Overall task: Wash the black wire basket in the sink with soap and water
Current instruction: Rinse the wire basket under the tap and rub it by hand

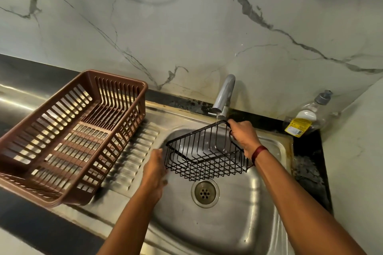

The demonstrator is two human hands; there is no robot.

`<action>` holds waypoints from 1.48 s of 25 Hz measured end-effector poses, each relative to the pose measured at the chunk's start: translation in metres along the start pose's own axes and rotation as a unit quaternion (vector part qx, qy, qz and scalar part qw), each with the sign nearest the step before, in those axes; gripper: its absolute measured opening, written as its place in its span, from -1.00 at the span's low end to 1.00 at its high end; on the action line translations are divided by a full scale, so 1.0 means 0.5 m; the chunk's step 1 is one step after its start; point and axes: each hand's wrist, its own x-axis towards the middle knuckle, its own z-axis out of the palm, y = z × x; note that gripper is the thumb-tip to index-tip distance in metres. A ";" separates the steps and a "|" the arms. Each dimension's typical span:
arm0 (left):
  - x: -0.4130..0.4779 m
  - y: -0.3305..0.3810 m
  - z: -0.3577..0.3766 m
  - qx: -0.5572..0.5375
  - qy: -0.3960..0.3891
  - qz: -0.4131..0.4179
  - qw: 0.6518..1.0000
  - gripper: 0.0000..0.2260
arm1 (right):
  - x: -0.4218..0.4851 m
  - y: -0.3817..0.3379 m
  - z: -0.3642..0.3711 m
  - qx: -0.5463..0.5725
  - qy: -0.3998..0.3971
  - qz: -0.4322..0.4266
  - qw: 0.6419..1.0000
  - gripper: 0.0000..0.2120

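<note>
Head view: right hand (244, 138) grips black wire basket (205, 155) over sink (269, 203); blurred left hand (155, 174), fingers straight, touches its left edge.

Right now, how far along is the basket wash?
Done: black wire basket is over the sink, under the tap. In hand: right hand grips it; left hand, blurred, is beside it. Left: no suds visible; soap bottle stands on the counter.

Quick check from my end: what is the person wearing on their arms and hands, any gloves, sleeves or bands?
No gloves and no sleeves in view: both forearms are bare. The right hand has a dark red thread band around its wrist. The left hand shows nothing worn.
</note>
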 end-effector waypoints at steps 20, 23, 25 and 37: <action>0.008 0.028 0.091 0.280 0.008 0.123 0.952 -0.14 | 0.002 -0.050 0.062 -0.192 0.012 -0.087 0.977 -0.55; 0.017 0.014 0.105 0.252 0.032 0.121 0.960 -0.33 | -0.014 -0.053 0.079 -0.257 0.038 -0.179 0.949 -0.55; 0.018 0.005 0.116 0.242 0.073 0.112 0.961 -0.43 | -0.050 -0.052 0.095 -0.264 0.015 -0.287 0.921 -0.66; -0.007 -0.007 0.105 0.262 0.109 0.078 0.956 -0.47 | -0.037 0.014 0.065 -0.437 -0.090 -0.166 0.879 -0.25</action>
